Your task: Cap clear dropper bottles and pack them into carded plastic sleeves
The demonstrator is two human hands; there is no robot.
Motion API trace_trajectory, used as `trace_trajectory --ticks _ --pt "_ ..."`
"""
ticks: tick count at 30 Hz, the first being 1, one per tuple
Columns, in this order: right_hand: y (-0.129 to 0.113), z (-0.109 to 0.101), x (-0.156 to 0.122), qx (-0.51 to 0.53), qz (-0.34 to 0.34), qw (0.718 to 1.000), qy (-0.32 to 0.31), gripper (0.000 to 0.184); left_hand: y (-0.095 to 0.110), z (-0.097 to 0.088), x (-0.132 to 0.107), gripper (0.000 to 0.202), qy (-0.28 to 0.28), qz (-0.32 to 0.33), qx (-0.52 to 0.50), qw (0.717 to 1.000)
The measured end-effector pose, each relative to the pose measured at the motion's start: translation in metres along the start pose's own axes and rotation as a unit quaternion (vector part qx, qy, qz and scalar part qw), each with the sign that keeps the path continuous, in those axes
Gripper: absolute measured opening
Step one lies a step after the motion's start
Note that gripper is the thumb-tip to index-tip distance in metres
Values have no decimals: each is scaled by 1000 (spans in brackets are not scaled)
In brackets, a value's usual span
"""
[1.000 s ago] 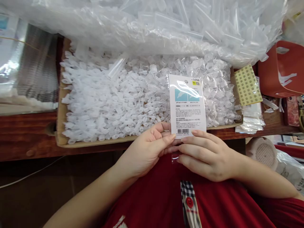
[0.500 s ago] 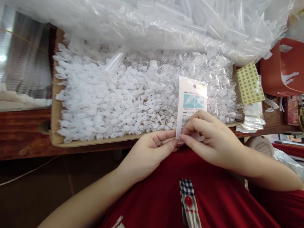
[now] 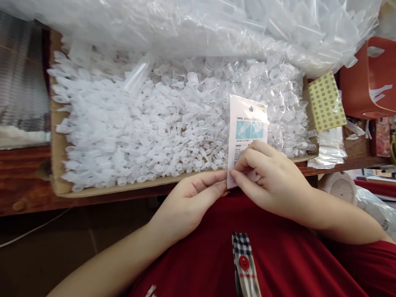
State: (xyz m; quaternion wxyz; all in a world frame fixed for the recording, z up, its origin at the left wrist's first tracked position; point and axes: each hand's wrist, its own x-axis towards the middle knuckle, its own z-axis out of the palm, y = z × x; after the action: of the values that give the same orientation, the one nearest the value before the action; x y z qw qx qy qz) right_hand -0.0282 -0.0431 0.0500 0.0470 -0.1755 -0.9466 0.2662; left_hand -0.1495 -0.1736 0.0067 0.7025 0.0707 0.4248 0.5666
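Note:
A small clear packet with a white printed card (image 3: 246, 128) stands upright between both my hands, over the front edge of a cardboard tray (image 3: 58, 185). My right hand (image 3: 272, 179) pinches the packet's lower part, fingers curled over the card. My left hand (image 3: 193, 202) grips the packet's bottom left corner with thumb and fingertips. The tray is heaped with several small translucent plastic caps (image 3: 161, 128).
A big clear bag of plastic tubes (image 3: 216, 29) lies behind the tray. To the right are a yellow dotted sticker sheet (image 3: 326, 103), clear sleeves (image 3: 329, 150) and a red plastic basket (image 3: 368, 82). The tray rests on a wooden table (image 3: 24, 181). My red shirt fills the foreground.
My right hand has risen from under the packet's bottom edge onto its lower front, covering the barcode. The packet has tilted slightly and the view has shifted right.

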Motion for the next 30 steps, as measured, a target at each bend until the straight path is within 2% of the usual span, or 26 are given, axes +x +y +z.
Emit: trace_trajectory --ticks 5,9,14,22,26,30 --pt "2 4 0 -8 -6 1000 12 12 3 8 1 22 -1 2 28 1000" --pt "3 6 1 -14 -6 1000 15 12 3 12 1 22 35 19 82 996" --pt "2 6 -2 -23 -12 999 26 13 -2 10 -1 23 59 42 146 987" --pt "-1 12 -4 -54 -19 998 21 13 -12 6 -1 18 78 30 156 984" --pt "3 2 -14 13 -36 999 11 15 -13 0 -3 17 87 29 158 983" --pt "28 -10 -38 70 -71 993 60 28 -14 -6 -6 18 85 6 140 986"
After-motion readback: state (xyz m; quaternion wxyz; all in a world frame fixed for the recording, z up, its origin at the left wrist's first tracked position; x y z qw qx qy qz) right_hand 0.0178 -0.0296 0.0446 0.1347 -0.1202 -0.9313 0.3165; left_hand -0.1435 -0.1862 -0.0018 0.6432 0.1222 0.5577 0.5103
